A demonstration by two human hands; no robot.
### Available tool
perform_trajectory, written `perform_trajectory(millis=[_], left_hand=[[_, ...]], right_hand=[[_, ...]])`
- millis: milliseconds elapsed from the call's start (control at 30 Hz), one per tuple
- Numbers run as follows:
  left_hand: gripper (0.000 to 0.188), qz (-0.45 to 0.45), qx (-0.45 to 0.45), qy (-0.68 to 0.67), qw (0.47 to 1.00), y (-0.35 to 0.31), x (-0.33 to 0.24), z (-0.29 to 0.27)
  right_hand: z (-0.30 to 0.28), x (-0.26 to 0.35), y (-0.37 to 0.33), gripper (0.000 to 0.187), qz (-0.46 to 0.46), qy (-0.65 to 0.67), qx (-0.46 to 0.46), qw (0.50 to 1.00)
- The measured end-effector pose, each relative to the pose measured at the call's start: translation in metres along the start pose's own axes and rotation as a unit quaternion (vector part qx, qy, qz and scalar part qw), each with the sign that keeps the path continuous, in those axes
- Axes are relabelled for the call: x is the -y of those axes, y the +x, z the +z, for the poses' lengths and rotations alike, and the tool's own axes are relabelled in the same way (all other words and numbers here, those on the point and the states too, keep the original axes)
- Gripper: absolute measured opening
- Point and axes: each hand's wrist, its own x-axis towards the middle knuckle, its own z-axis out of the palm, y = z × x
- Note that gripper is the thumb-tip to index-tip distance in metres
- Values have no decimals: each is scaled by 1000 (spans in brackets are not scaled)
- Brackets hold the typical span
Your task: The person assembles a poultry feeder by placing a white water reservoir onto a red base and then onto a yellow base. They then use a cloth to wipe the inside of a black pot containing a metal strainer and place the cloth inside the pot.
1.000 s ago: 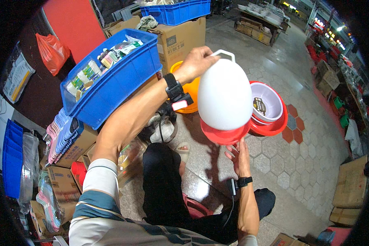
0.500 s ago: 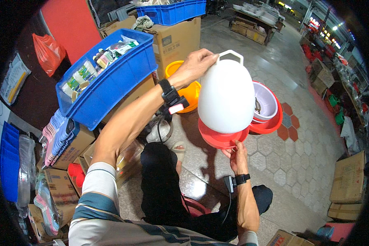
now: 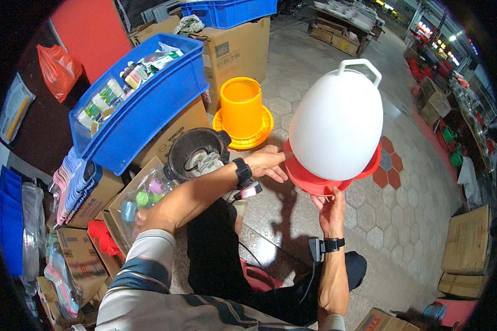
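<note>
In front and right of the orange bucket (image 3: 242,118), the right hand (image 3: 330,214) is gripping a red tray (image 3: 303,177); nearer the bucket, the left hand (image 3: 268,164) is hanging with loosely spread fingers. Right of the bucket, a white egg-shaped jar (image 3: 337,124) is resting on the tray. A cardboard box (image 3: 236,58) is standing behind the bucket.

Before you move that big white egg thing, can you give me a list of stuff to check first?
1. Right hand gripping the near rim of the red tray: ok.
2. Left hand touching the tray: cannot tell; it is at the left edge, fingers spread.
3. White dome sitting over the tray: ok.
4. Dome locked to the tray: cannot tell.
5. A hand on the top handle: not ok, neither is.
6. Yellow container upright: ok.
</note>
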Motion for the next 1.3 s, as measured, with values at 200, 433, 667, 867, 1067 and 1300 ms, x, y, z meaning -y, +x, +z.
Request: perform_trajectory(millis=[200, 433, 667, 867, 1067, 1300], left_hand=[[55, -45, -55, -7, 997, 18, 7, -1], [46, 24, -133, -98, 986, 33, -14, -51], [42, 71, -263, -171, 947, 46, -60, -122], [46, 112, -345, -251, 898, 71, -84, -199], [44, 151, -331, -264, 893, 94, -77, -253], [50, 175, -439, -217, 854, 100, -61, -275]], right_hand=[[10, 4, -1, 52, 26, -51, 7, 998], [20, -5, -2, 63, 89, -110, 61, 988], [22, -18, -9, 71, 156, -238, 85, 955], [21, -21, -17, 65, 205, -299, 100, 927], [14, -22, -19, 62, 231, -315, 91, 916], [5, -24, -13, 56, 247, -306, 73, 916]])
